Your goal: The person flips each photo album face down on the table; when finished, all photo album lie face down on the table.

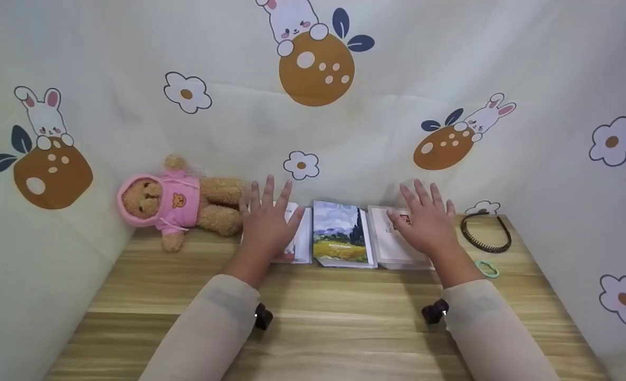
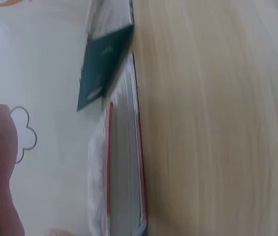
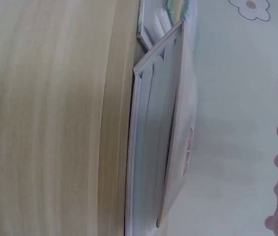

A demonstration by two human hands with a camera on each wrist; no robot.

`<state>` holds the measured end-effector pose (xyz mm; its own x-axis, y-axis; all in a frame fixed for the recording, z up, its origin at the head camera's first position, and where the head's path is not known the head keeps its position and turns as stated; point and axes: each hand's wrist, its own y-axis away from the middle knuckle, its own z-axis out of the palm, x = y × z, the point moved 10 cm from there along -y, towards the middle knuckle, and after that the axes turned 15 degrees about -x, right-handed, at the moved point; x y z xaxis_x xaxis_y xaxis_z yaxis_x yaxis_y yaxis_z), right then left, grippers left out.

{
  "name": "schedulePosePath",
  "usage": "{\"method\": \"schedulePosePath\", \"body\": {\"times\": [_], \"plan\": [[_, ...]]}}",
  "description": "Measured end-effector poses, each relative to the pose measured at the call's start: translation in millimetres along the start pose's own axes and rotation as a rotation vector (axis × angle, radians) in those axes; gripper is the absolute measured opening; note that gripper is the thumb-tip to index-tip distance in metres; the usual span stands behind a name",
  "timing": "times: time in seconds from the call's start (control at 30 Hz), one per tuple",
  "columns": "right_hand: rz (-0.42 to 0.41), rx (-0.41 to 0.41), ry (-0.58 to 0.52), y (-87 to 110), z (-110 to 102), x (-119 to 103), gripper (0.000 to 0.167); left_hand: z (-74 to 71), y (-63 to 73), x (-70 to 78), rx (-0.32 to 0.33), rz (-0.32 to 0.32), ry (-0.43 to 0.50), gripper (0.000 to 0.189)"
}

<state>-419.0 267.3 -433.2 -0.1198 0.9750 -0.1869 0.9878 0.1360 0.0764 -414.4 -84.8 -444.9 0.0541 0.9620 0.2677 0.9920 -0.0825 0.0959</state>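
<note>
Three books stand in a row at the back of the table, their covers lifted a little from the pages. My left hand (image 1: 268, 222) is spread above the left book (image 1: 303, 241), hiding much of its cover; its page edges show in the left wrist view. The middle book (image 1: 340, 233) has a painted landscape of blue sky and yellow field. Over the pale pink right book (image 1: 389, 241) I hold my right hand (image 1: 426, 222), fingers apart. In the right wrist view this book's cover (image 3: 180, 132) slants away from its pages. Neither hand grips anything.
A teddy bear (image 1: 180, 201) in a pink hoodie lies at the back left, its feet near my left hand. To the right are a dark toothed headband (image 1: 484, 248) and a mint-green hair tie (image 1: 487, 269). Printed cloth (image 1: 228, 137) hangs behind and beside the wooden table (image 1: 339, 323).
</note>
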Motion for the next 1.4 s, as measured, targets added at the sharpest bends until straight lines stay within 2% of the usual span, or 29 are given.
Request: {"method": "schedulePosePath", "body": {"times": [0.2,0.33,0.47,0.6,0.7,0.83,1.03,1.23,1.4], "plan": [[-0.026,-0.008,-0.076,7.3,0,10,0.086,16.2,4.4,34.7,-0.027,0.075,0.164,0.074],[-0.063,-0.009,-0.182,10.7,0,18,0.083,26.9,10.0,66.4,-0.051,0.156,0.257,0.071],[-0.074,-0.051,-0.278,12.6,5,30,0.084,38.5,16.1,98.8,-0.086,0.225,0.367,0.069],[-0.053,-0.127,-0.418,18.1,15,44,0.087,56.6,22.5,126.6,-0.140,0.266,0.574,0.071],[-0.053,-0.169,-0.541,23.1,23,52,0.082,72.0,27.4,145.3,-0.189,0.287,0.736,0.075],[-0.022,-0.212,-0.643,27.2,36,63,0.076,85.9,30.6,166.1,-0.229,0.303,0.852,0.082],[0.040,-0.257,-0.693,30.7,57,80,0.069,99.3,27.5,185.4,-0.289,0.301,0.968,0.087],[0.012,-0.275,-0.671,29.6,69,85,0.066,110.7,20.2,187.0,-0.288,0.255,0.940,0.086],[0.039,-0.290,-0.682,29.5,73,88,0.066,116.0,19.5,188.3,-0.332,0.240,0.967,0.075]]}}
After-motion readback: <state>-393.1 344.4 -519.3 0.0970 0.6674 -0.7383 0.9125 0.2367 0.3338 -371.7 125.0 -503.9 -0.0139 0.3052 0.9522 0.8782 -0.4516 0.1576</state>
